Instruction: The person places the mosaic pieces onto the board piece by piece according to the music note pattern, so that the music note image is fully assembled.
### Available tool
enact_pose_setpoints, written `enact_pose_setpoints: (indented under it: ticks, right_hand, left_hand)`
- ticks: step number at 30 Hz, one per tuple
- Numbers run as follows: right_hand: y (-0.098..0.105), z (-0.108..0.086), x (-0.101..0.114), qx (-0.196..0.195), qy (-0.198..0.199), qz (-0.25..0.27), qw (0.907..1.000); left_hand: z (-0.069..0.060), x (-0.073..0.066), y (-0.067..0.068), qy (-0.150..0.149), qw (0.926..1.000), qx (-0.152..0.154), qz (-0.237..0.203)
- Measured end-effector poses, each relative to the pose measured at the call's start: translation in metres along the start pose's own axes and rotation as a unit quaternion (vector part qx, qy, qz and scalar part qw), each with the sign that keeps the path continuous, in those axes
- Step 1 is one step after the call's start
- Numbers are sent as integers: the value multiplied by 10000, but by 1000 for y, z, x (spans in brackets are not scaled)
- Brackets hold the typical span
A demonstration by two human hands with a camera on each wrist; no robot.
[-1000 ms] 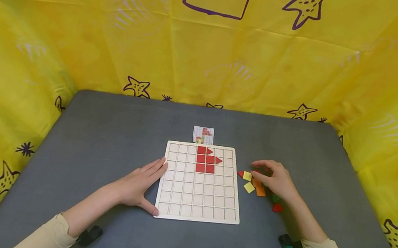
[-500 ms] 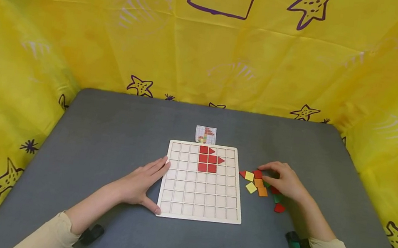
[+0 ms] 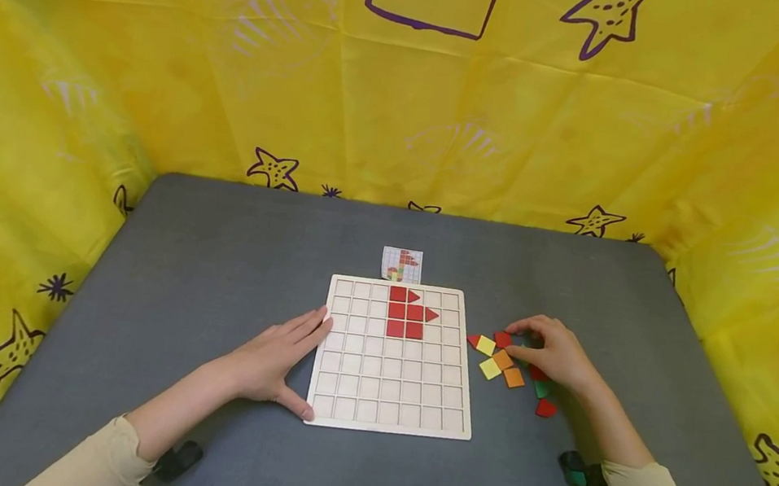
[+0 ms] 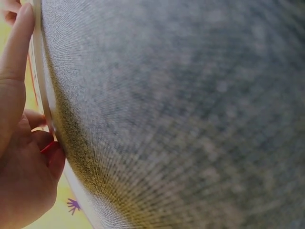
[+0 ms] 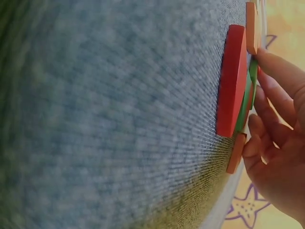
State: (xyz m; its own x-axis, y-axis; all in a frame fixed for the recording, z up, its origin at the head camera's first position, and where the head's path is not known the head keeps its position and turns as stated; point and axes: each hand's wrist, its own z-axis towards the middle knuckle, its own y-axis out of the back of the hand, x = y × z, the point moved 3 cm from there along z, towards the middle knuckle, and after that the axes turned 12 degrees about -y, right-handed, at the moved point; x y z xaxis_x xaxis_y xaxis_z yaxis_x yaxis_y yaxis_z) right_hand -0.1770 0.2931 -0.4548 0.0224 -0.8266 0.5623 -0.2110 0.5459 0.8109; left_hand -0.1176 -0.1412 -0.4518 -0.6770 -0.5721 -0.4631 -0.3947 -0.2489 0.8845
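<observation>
A pale wooden grid board [image 3: 370,388] lies flat, with several red square and triangular tiles [image 3: 398,310] set in its upper middle cells. My left hand [image 3: 270,363] rests along the board's left edge, thumb at the lower corner and fingers higher up. To the right of the board my right hand [image 3: 555,355] is over a loose cluster of tiles. Its thumb and index fingertips pinch a red square tile [image 3: 502,339]. Around it lie yellow tiles [image 3: 489,369], orange tiles [image 3: 514,377], a green tile [image 3: 542,389] and other red tiles [image 3: 546,408], some partly under the hand.
A small printed pattern card [image 3: 401,265] lies at the board's far edge. The grey table [image 3: 249,241] extends on all sides, with a yellow patterned cloth [image 3: 406,114] behind and beside it. In the right wrist view a thick red tile [image 5: 231,81] stands nearest.
My right hand shifted slightly right within the cluster, uncovering the red square tile. An orange tile there turned a little. The left hand keeps its place on the board.
</observation>
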Motion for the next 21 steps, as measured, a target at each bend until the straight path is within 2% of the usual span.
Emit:
enact_pose_setpoints:
  ticks: [7,11,17,19,21]
  right_hand:
    - [0,1,-1,-178,-163,107,9997]
    - [-4,1,7,-144,-422,766,9961]
    - [-23,3,32,293,-709,1926,9783]
    - [-29,5,42,319,-657,1998,9771]
    - [-35,8,51,277,-547,1858,9807]
  left_hand:
    - [0,1,-1,50,10000,49,7]
    - [0,2,-2,71,9999,102,21]
    - [0,2,-2,52,10000,73,1]
    - [-1,3,-2,44,10000,60,5]
    - [-1,3,-3,34,10000,48,6]
